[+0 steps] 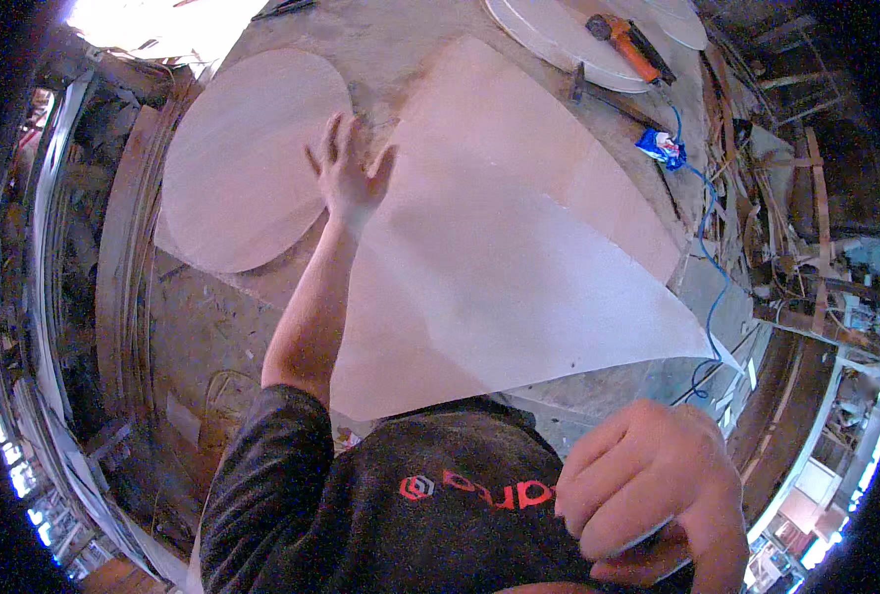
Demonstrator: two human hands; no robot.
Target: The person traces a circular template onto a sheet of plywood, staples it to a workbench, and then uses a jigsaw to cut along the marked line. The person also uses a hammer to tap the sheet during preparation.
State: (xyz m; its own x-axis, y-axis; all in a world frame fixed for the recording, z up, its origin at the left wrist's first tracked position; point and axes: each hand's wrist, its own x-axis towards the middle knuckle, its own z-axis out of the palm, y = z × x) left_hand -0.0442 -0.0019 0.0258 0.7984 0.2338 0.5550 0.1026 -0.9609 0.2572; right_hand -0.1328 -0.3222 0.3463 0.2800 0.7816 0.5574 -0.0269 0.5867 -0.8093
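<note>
Looming nearest: the right hand (658, 485), raised before the dark top (440, 475), fingers bent into a loose curl; I cannot tell whether anything sits inside it.
Large pale sheet (519, 307): spread out in front of the body, its near edge by the waist, one corner pointing off to the right.
Left hand (351, 183): reached out over the sheet's left edge, back upward, fingers and thumb spread wide, nothing visible in its grasp; whether it touches the sheet is unclear.
Handling: a panel this broad would likely steady best under a flat palm, with the hands set well apart so it does not flex or swing.
Round board (252, 158): just beyond the left hand's fingers, to the left; worth keeping the sheet's edge from scraping it.
Blue cord (702, 236): winding down past the sheet's pointed corner, a probable snag if the sheet is turned.
Farther right: a blue packet (663, 147), then a hammer (618, 102).
Farthest: an orange power tool (630, 49), lying on pale round panels (539, 35).
</note>
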